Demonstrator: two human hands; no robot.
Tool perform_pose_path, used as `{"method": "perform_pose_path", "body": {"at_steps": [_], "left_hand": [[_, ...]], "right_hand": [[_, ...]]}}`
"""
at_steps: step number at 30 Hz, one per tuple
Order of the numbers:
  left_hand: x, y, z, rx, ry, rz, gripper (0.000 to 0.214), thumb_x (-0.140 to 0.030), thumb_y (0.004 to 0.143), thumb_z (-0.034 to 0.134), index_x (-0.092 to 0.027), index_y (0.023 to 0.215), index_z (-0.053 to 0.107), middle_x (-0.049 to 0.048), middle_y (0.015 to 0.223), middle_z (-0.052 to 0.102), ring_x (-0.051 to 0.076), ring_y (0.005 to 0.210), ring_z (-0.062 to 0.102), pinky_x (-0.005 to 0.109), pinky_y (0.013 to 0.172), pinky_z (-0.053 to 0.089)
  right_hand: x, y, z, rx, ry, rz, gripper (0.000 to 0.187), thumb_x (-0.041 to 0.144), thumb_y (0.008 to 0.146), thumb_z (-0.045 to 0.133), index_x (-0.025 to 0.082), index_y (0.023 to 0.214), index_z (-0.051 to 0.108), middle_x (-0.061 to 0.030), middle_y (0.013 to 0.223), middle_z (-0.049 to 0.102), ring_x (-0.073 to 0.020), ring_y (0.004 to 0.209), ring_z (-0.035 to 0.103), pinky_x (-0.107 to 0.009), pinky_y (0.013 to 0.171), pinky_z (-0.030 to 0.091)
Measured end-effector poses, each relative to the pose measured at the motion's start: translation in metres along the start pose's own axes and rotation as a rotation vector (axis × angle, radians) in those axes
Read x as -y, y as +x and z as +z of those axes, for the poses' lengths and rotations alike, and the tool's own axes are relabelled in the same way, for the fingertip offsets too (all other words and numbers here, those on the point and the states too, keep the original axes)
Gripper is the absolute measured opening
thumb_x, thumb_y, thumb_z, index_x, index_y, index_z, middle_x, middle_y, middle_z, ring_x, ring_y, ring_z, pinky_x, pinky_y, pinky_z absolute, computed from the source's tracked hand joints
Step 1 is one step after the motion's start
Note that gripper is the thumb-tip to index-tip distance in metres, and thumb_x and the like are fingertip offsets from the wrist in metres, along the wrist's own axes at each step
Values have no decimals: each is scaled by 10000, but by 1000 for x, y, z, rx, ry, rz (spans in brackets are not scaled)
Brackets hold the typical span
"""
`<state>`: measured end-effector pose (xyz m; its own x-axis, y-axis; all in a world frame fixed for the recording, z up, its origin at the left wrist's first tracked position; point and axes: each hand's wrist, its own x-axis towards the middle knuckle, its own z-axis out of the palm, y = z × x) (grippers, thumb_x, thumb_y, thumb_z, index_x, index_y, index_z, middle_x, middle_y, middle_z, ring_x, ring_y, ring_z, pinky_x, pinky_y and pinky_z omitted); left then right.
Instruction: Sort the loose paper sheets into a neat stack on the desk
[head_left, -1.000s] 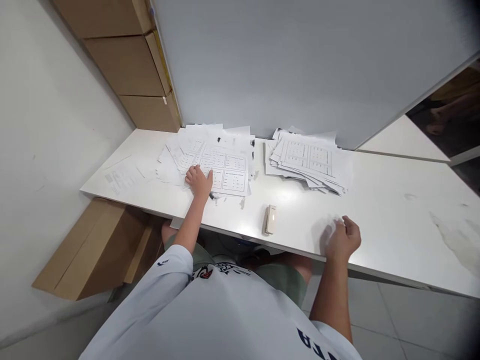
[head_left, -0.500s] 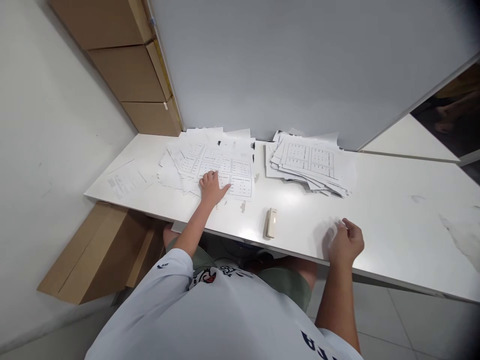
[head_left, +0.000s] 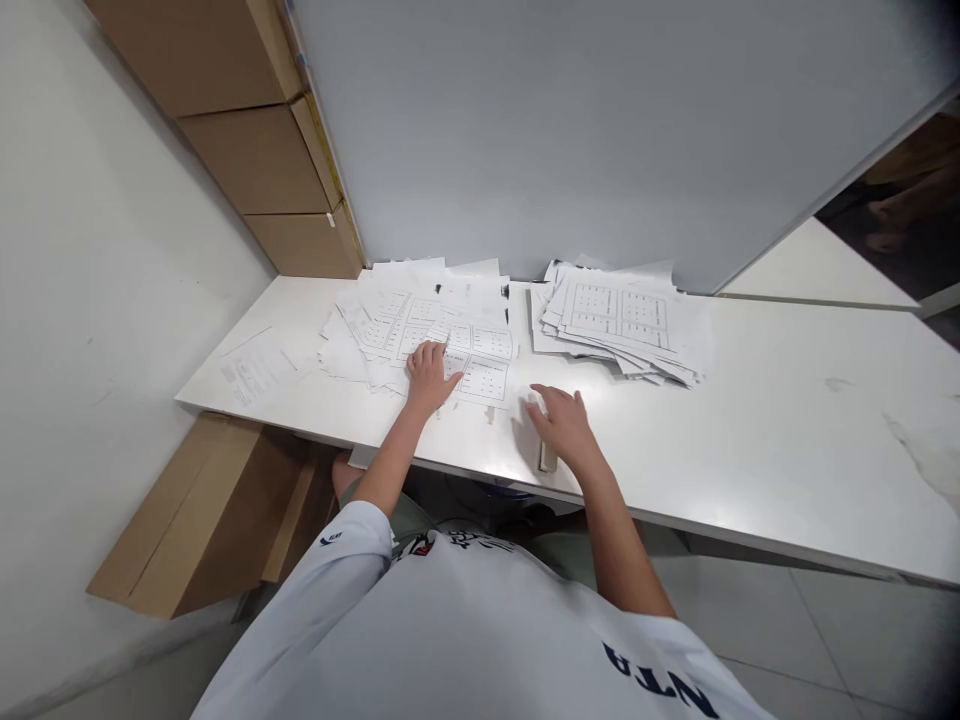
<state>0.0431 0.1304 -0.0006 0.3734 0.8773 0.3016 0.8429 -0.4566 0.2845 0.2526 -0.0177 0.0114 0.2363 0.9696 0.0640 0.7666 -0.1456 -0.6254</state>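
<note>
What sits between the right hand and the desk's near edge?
A beige stapler, partly hidden by the right hand; the head view shows it.

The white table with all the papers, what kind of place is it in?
Probably an office or a packing corner, though I can't be sure. Loose printed sheets and a messy paper pile lie on the long white table, and brown boxes are stacked at the back left.
</note>
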Motion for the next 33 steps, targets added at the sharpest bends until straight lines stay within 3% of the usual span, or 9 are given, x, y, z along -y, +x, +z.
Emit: {"method": "perform_pose_path", "body": {"at_steps": [3,8,13,15,18,21,28,30,33], "left_hand": [[2,-3,-1,-31,-126,108,447,-295,895,574,-190,1320,487,135,1344,558,282,1331,422,439,1110,322],[-2,-16,-4,33,-575,82,503,-258,947,466,-225,1440,370,90,1298,614,159,1027,640,288,876,521],[-10,-40,-12,286,-854,28,762,-362,943,513,-262,1560,78,119,1552,377,205,1252,572,311,966,511],[-11,-51,-14,392,-871,74,807,-441,920,548,-260,1567,101,103,1583,321,241,1349,487,340,1043,472],[-13,-66,-13,439,-844,178,830,-560,872,577,-235,1553,229,87,1589,304,284,1442,346,375,1144,378],[-13,-78,-15,339,-838,205,792,-595,876,550,-218,1530,310,101,1549,382,294,1428,370,397,1147,380],[-10,-96,-51,-305,-854,217,296,-349,966,503,-223,1139,707,79,1087,735,222,1037,674,386,927,547],[-3,-98,-64,-337,-840,202,247,-332,947,541,-215,1044,736,69,972,748,210,933,687,369,860,565],[10,-100,-73,-261,-879,111,232,-343,925,575,-187,971,741,71,908,738,204,864,692,335,786,572]], "right_hand": [[22,23,8,230,-98,61,534,397,949,377,96,1381,469,-188,1321,583,-336,1287,475,-581,1135,144],[40,31,14,319,-49,39,521,400,968,386,132,1409,457,-161,1318,601,-312,1256,525,-494,1111,266],[49,15,17,344,17,-15,529,382,950,409,123,1409,461,-158,1422,515,-299,1298,489,-422,1071,367],[54,8,21,361,102,-22,586,399,948,397,103,1454,397,-171,1465,463,-300,1339,450,-437,1104,343],[61,-1,27,376,265,-31,661,394,939,398,103,1519,269,-174,1536,357,-292,1408,366,-459,1151,292],[69,-13,31,369,409,-31,724,403,925,443,129,1546,191,-168,1577,274,-287,1437,316,-471,1165,278],[98,-64,31,264,880,-184,529,414,939,486,323,1446,363,-80,1499,426,-237,1220,568,-451,1027,458],[96,-73,36,116,922,-129,477,412,937,492,307,1395,410,-102,1422,500,-228,1114,617,-445,974,490],[79,-75,48,-249,825,31,491,417,902,525,266,1359,423,-127,1341,523,-242,1116,584,-470,964,485]]}}
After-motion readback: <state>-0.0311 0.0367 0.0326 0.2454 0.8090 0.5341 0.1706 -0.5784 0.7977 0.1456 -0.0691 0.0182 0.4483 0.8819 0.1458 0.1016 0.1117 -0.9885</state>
